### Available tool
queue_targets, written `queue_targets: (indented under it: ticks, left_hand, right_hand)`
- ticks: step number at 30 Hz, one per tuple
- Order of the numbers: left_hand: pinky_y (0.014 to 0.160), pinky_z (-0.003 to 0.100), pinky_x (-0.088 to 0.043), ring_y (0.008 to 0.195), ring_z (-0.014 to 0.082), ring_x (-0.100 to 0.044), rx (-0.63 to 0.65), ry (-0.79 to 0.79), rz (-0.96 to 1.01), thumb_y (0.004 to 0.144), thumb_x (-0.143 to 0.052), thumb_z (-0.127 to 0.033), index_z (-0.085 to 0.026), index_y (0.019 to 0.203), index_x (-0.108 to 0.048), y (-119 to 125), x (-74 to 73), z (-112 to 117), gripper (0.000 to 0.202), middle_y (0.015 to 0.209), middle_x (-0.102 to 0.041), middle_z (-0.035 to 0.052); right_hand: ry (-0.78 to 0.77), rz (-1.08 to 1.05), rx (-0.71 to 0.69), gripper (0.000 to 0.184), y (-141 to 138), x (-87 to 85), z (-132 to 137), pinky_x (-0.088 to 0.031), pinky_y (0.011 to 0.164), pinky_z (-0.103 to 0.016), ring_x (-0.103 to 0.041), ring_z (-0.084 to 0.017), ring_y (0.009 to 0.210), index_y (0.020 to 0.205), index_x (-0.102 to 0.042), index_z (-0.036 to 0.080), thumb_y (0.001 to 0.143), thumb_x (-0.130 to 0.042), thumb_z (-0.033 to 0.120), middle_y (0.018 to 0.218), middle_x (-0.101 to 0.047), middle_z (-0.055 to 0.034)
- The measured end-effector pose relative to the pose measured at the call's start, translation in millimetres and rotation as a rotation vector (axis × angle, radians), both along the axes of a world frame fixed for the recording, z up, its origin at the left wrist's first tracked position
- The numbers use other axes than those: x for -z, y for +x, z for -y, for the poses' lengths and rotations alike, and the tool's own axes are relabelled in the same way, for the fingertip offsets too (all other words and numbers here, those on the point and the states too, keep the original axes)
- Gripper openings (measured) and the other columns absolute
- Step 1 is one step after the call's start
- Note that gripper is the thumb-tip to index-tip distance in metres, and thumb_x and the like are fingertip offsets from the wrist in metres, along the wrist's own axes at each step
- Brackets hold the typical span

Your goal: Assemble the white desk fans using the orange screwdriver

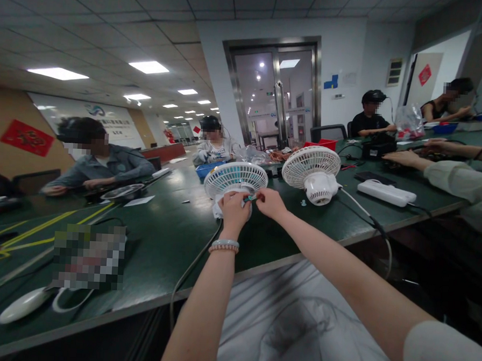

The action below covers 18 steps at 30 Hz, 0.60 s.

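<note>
A small white desk fan (235,179) with a blue hub stands on the dark green table (161,241) in front of me. My left hand (234,208) is closed on the lower front of its grille. My right hand (270,203) pinches a small blue-green part (248,198) against the grille, right beside the left hand's fingers. A grey cable (192,264) runs from the fan toward the table's near edge. A second white fan (312,171) stands to the right, facing away, with its own cable.
A white power strip (386,192) lies at the right, by another person's arm (435,169). White oval parts (24,305) lie near the front left edge. Several people sit around the table with blue trays, bags and tools. Glass doors are behind.
</note>
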<state>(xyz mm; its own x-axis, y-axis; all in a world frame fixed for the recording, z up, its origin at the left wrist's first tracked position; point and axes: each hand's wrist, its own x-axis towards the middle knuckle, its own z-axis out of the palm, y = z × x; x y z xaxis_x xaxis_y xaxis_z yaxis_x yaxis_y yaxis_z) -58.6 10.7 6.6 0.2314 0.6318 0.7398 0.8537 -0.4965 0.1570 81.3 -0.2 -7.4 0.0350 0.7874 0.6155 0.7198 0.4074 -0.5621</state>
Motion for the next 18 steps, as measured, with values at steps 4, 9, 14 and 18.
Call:
queue_targets:
  ticks: [4, 9, 14, 18]
  left_hand:
    - [0.091, 0.043, -0.025, 0.107, 0.0249, -0.044, -0.003, 0.002, -0.004, 0.073, -0.055, -0.026, -0.025, 0.093, -0.062, -0.4, -0.7, -0.5, 0.022, 0.098, -0.064, 0.0048]
    - [0.090, 0.043, -0.025, 0.105, 0.0249, -0.045, -0.004, 0.012, 0.003, 0.073, -0.055, -0.026, -0.025, 0.093, -0.062, -1.5, -0.3, -2.5, 0.021, 0.096, -0.065, 0.0042]
    - [0.090, 0.043, -0.025, 0.105, 0.0242, -0.045, -0.002, 0.019, -0.001, 0.072, -0.056, -0.027, -0.025, 0.092, -0.062, -3.3, 0.1, -3.2, 0.021, 0.094, -0.065, 0.0038]
    - [0.090, 0.043, -0.025, 0.105, 0.0241, -0.045, 0.003, 0.010, -0.003, 0.073, -0.055, -0.027, -0.026, 0.093, -0.062, -4.6, 0.0, -3.0, 0.021, 0.093, -0.065, 0.0039]
  right_hand:
    - [-0.373, 0.222, 0.186, 0.059, 5.1, 4.6, 2.6, -0.045, 0.081, -0.041, -0.053, -0.031, 0.104, 0.115, -0.050, 0.020, 0.063, -0.064, 0.044, 0.120, -0.047, -0.0172]
    - [-0.588, 0.330, 0.127, 0.050, 6.2, 11.9, -9.3, -0.046, 0.078, -0.044, -0.054, -0.033, 0.104, 0.109, -0.055, 0.020, 0.066, -0.061, 0.044, 0.119, -0.050, -0.0182]
    - [-0.543, 0.220, 0.045, 0.034, 24.4, 8.1, -28.8, -0.049, 0.065, -0.030, -0.063, -0.024, 0.082, 0.095, -0.060, 0.019, 0.062, -0.063, 0.025, 0.095, -0.064, -0.0110]
    - [-0.426, 0.067, 0.134, 0.027, 54.2, -6.8, -39.6, -0.045, 0.056, -0.027, -0.060, -0.019, 0.062, 0.090, -0.058, 0.016, 0.066, -0.059, 0.028, 0.073, -0.064, -0.0078]
